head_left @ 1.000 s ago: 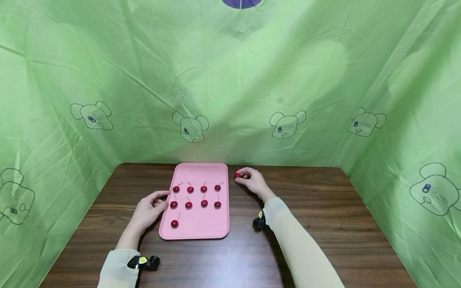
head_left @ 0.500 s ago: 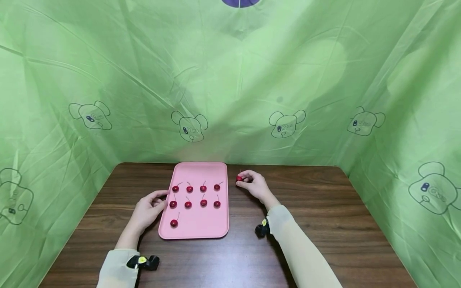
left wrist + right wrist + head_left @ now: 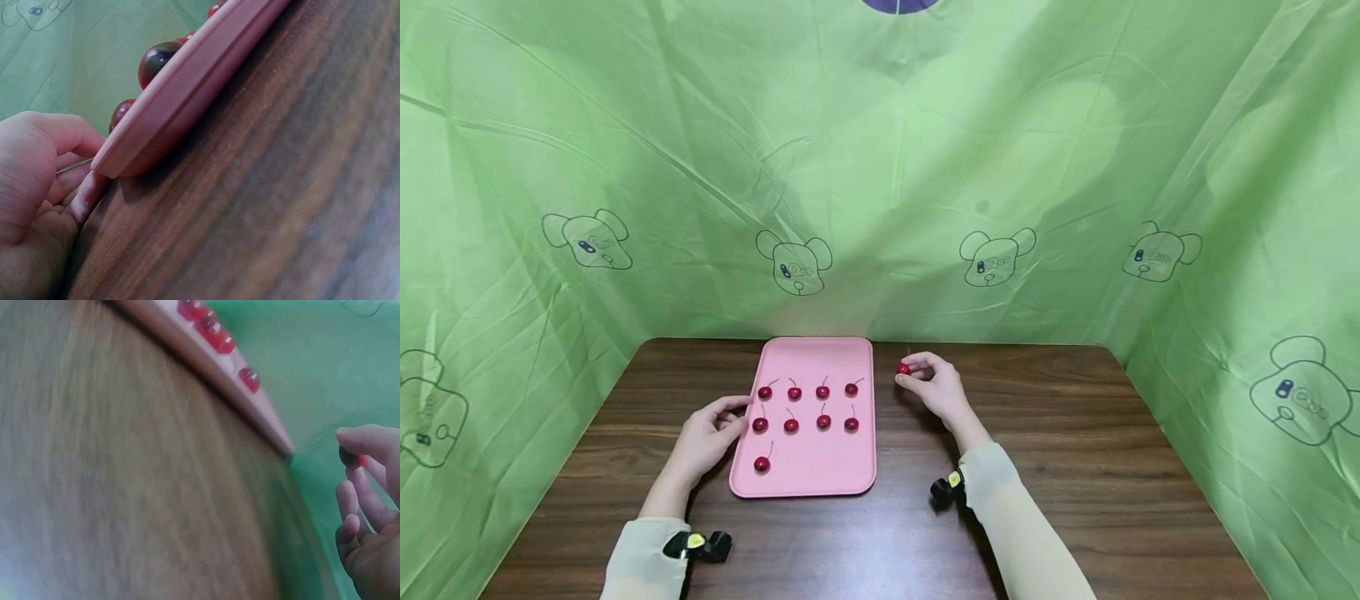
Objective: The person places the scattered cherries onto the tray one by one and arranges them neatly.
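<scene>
A pink tray (image 3: 823,492) lies on the table, bearing several red cherries with thin stems. Two rows cross its middle, and a single cherry (image 3: 762,464) lies alone near the front left. My left hand (image 3: 706,435) holds the tray's left rim; in the left wrist view its fingers (image 3: 75,134) meet the rim from above and below. To the right of the tray, my right hand (image 3: 938,390) pinches one cherry (image 3: 903,367) between thumb and fingertips, stem up. The right wrist view shows that cherry (image 3: 351,457) raised off the table.
The brown wooden table (image 3: 1045,467) reaches back to a green fabric screen (image 3: 880,200) printed with bear faces, which also rises on both sides. A small black camera (image 3: 946,490) sits on the right wrist, and another camera (image 3: 707,547) on the left.
My right hand has drawn slightly right and nearer, away from the tray, with the cherry still pinched. The left hand and the tray stay where they were.
</scene>
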Demonstrator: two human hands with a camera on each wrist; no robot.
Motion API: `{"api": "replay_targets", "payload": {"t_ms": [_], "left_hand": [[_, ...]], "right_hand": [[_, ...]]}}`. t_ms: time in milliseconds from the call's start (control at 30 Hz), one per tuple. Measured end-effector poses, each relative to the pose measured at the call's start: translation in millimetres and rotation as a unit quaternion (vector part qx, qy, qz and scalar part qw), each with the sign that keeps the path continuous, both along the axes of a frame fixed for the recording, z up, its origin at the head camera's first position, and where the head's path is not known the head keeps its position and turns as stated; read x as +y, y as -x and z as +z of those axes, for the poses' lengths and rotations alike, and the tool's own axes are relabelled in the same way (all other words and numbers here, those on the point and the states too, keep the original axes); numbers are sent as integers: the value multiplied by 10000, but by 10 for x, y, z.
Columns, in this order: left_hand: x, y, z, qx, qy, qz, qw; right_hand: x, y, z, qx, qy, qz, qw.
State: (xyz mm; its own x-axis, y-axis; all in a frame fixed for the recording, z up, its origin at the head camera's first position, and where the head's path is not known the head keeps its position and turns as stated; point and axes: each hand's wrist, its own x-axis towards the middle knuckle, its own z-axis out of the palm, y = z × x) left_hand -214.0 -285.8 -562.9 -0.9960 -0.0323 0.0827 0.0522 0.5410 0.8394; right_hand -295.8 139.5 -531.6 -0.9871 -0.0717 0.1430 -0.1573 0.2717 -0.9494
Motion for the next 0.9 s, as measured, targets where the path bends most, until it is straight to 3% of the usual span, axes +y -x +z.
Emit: {"api": "replay_targets", "payload": {"t_ms": [400,600,900], "left_hand": [[-3,-12,2,-31,21,-37,10000],[-8,-12,12,-21,20,-21,10000],[2,-11,16,-56,37,-31,10000]], "right_hand": [[-119,-226,216,189,292,-158,9993],[-372,-394,274,-8,556,142,9984],[-777,-674,247,-248,485,683,9962]]}}
